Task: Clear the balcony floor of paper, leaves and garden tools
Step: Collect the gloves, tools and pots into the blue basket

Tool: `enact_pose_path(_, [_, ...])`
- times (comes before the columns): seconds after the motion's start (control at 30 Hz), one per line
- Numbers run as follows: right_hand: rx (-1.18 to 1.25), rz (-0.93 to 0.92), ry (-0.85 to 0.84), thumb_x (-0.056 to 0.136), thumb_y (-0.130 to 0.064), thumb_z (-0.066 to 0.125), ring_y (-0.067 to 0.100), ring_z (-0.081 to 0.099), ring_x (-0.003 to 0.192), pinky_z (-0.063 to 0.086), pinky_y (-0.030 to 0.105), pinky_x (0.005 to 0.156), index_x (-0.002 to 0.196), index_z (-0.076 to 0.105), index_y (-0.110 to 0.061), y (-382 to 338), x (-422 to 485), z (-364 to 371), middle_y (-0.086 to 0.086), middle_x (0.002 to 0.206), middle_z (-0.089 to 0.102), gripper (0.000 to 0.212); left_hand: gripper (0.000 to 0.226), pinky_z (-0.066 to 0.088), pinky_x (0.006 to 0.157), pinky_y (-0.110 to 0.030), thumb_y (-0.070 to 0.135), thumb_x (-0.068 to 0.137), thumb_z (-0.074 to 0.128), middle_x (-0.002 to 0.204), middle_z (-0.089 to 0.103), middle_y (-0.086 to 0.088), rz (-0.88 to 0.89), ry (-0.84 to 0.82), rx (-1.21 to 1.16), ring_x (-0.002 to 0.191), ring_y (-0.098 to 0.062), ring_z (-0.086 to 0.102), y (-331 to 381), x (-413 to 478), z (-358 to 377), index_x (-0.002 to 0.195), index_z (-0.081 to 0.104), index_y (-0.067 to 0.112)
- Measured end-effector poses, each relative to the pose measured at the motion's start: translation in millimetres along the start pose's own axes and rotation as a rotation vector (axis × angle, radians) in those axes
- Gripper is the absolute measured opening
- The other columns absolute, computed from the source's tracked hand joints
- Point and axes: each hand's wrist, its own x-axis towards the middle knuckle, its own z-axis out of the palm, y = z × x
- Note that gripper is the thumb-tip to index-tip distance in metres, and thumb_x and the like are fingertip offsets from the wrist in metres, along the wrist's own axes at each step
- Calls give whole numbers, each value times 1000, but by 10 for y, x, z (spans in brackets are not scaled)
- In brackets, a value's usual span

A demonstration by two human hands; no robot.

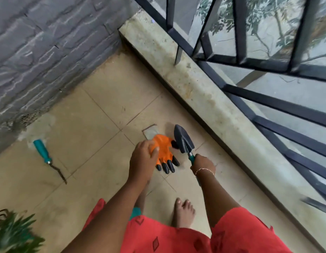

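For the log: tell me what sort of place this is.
Probably an upper-floor balcony: tiled floor, a concrete kerb carrying a dark metal railing, and treetops seen beyond it.

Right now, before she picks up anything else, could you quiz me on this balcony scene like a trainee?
1. True or false: the right hand grips the trowel by its handle, blade pointing away from the person.
2. What does the left hand hold?
A) a sheet of paper
B) the orange clawed glove
C) a bunch of leaves
3. Fill the gap: the narrow tool lying untouched on the floor tiles near the stone wall has a ____ handle.

Key: 1 true; 2 B; 3 teal.
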Motion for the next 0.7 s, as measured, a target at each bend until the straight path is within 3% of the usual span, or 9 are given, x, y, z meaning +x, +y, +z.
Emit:
enact_pose_path(0.3, [-154,-184,94,90,-24,53,22,60,97,42,29,68,116,52,-19,493,-2075,-1254,3,108,62,26,18,48,83,-34,11,88,58,105,63,-14,-93,-79,-35,97,-29,60,541,-1325,-1012,105,64,5])
enact_pose_path(0.4, [-186,-257,133,92,-26,52,21,60,98,44,29,71,117,52,-19,507,-2817,-1598,1,109,62,26,8,41,70,-25,4,89,55,88,62,-11,-155,-72,-202,84,-22,58,823,-1780,-1422,91,63,6])
enact_pose_path(0.47, [-164,-289,173,91,-27,52,21,60,98,46,30,74,118,52,-19,532,-3379,-1898,1,111,62,27,11,39,68,-27,4,90,53,78,58,-10,-192,-39,-314,79,-21,53,1062,-2128,-1773,82,59,10])
enact_pose_path(0.57, [-84,-346,239,88,-32,56,25,59,103,47,31,78,118,52,-20,578,-4140,-2214,3,114,61,33,9,42,64,-30,11,93,52,89,62,-20,-209,19,-436,76,-25,55,1409,-2628,-2280,94,60,7])
enact_pose_path(0.63, [-15,-363,286,87,-35,58,26,58,104,44,29,75,117,53,-20,586,-4544,-2363,4,115,61,34,6,40,56,-25,12,95,50,85,60,-12,-201,21,-560,69,-19,52,1601,-2886,-2580,95,56,11])
enact_pose_path(0.7, [84,-388,335,86,-35,59,25,57,104,37,26,70,114,54,-20,590,-4888,-2443,4,114,61,32,6,42,58,-26,14,96,49,83,58,-8,-182,-7,-690,68,-15,52,1717,-3089,-2822,92,53,12])
